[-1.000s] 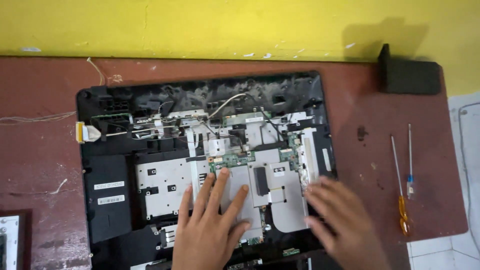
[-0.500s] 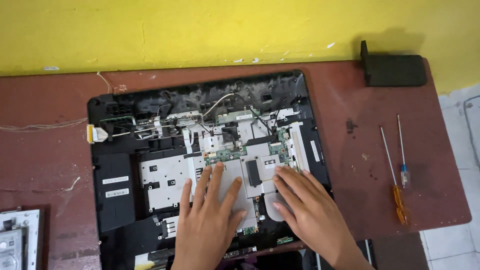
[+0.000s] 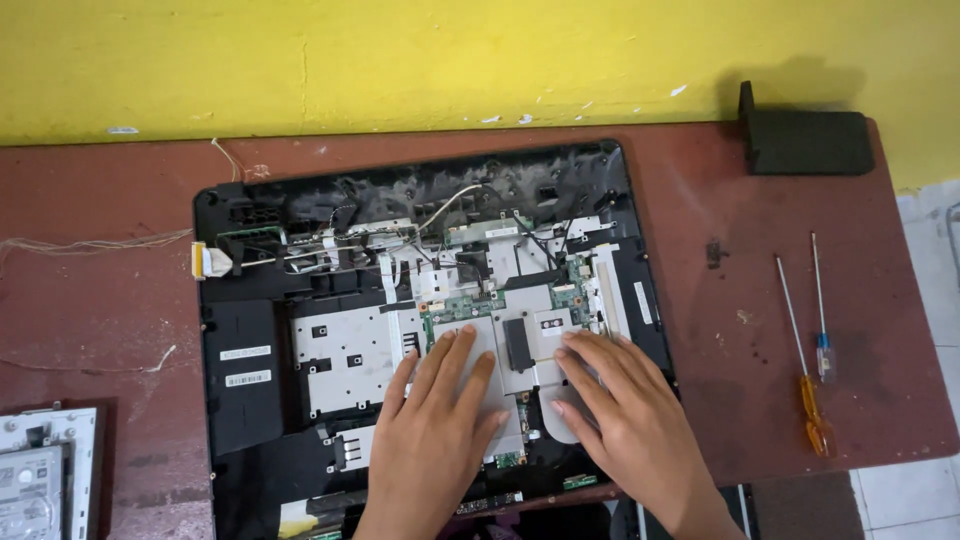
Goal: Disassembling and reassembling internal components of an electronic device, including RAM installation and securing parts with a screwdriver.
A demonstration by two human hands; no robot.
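An opened laptop base lies on the reddish-brown table, its black shell exposing silver metal plates, a green circuit board and thin cables. My left hand rests flat, fingers spread, on the silver plate at the lower middle. My right hand lies flat beside it on the lower right part of the plate, fingers pointing up and left. Neither hand holds anything.
Two screwdrivers lie on the table's right side, one with an orange handle and a thinner one with a blue handle. A black block sits at the back right. A hard drive in a tray is at lower left. Loose wires trail left.
My right hand has slid left from the laptop's lower right corner onto the metal plate beside my left hand. The view has shifted, showing more of the table.
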